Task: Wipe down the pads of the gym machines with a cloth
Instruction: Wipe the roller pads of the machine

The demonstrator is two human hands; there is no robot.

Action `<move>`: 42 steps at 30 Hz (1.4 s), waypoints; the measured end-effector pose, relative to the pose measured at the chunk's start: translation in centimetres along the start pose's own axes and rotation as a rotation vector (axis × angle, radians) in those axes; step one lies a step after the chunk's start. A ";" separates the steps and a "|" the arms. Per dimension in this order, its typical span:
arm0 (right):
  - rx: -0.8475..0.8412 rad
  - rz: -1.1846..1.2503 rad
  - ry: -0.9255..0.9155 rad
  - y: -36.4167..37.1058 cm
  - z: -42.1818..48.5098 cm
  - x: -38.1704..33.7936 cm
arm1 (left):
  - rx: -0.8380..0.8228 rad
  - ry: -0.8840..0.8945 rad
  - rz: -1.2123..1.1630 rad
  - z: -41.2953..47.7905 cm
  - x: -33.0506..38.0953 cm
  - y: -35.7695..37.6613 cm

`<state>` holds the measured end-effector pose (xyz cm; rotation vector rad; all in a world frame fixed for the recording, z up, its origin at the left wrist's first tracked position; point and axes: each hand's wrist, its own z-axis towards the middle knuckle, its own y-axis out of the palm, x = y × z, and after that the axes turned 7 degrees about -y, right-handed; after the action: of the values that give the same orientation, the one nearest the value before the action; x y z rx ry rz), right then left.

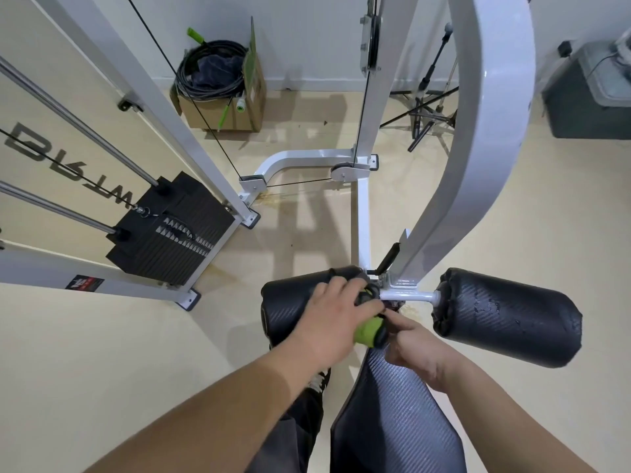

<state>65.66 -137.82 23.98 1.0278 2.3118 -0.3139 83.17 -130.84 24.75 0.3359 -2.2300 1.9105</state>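
Step in hand: I judge this to be work at the inner end of the left roller pad (290, 308), beside its mount. The broad faces of the pads look to be a job yet to do.
Left hand: my left hand (336, 315) lies over the pad's inner end, fingers curled down around the cloth (368, 331).
Right hand: my right hand (415, 343) comes in from the other side, fingertips meeting the end of the cloth. I cannot tell whether they pinch it or only touch it.
Cloth: a green bundle with dark parts, caught between my two hands and against the pad. It is bunched too tightly to confirm its form.
Other pads: the right roller pad (505, 315) sits well clear on the far side of my right hand, with what look like wet specks on top. The seat pad (392, 411) runs directly beneath my right wrist.
Next move: likely to spread the cloth flat and draw it along the left roller pad away from the mount, then cross to the right one. That calls for a firm one-handed hold.
Writing, panel: large dark lettering (68, 165) beyond my left arm appears upside down and is not legible with confidence.
Writing, frame: a red and black sticker (87, 284) is too small to read.
Writing, box: the cardboard box (222, 104) of cables far ahead has green print, unreadable.
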 end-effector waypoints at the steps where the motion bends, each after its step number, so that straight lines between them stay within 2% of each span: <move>1: -0.001 -0.005 0.012 0.0 -0.3 -0.5 | 0.021 -0.062 -0.011 -0.5 -1.5 -0.6; 5: 0.111 -0.103 -0.036 0.7 -0.6 -2.7 | 0.070 -0.593 -0.169 -2.4 -8.8 -3.0; 7: 0.191 -0.164 -0.081 1.3 0.1 -2.8 | 0.044 -0.678 -0.282 -3.5 -9.6 -3.7; 11: 0.298 -0.290 -0.153 2.9 0.8 -2.9 | 0.043 -0.497 -0.164 -6.4 -7.0 -3.2; 14: 0.324 -0.323 -0.198 3.5 1.4 -3.2 | 0.050 -0.459 -0.170 -7.7 -7.7 -3.1; 17: 0.337 -0.339 -0.212 3.6 1.8 -3.1 | 0.131 -0.683 -0.276 -6.0 -8.3 -3.0; 19: 0.337 -0.403 -0.215 3.8 1.9 -3.0 | 0.123 -0.819 -0.249 -3.2 -7.2 -2.9; 21: 0.319 -0.463 -0.208 3.8 1.9 -3.3 | 0.037 -0.734 -0.141 -0.1 -4.6 -2.4; 26: 0.156 -0.453 -0.145 2.2 1.4 -4.0 | -0.132 -0.414 -0.276 4.9 2.0 -1.3; 30: 0.157 -0.416 -0.131 1.1 1.5 -3.3 | -0.137 -0.225 -0.253 3.0 -1.4 -1.7; 33: 0.164 -0.368 -0.145 1.3 1.5 -2.7 | -0.038 -0.321 -0.229 -0.8 -6.0 -2.2; 36: 0.161 -0.381 -0.161 1.5 1.5 -2.7 | 0.016 -0.585 -0.210 -2.8 -9.3 -2.8; 38: 0.167 -0.385 -0.156 1.5 1.6 -2.8 | 0.023 -0.780 -0.233 -1.4 -8.8 -3.0; 39: 0.171 -0.390 -0.158 1.7 1.6 -2.8 | -0.008 -0.804 -0.236 -0.1 -7.5 -3.0; 40: 0.176 -0.391 -0.156 1.9 1.5 -2.8 | -0.047 -0.756 -0.242 1.1 -5.7 -2.9; 42: 0.197 -0.370 -0.160 2.0 1.5 -2.4 | -0.085 -0.577 -0.234 3.0 -1.8 -2.3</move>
<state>69.06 -138.52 24.26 0.6275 2.3472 -0.7553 85.61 -134.06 25.92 1.2071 -2.4431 1.7421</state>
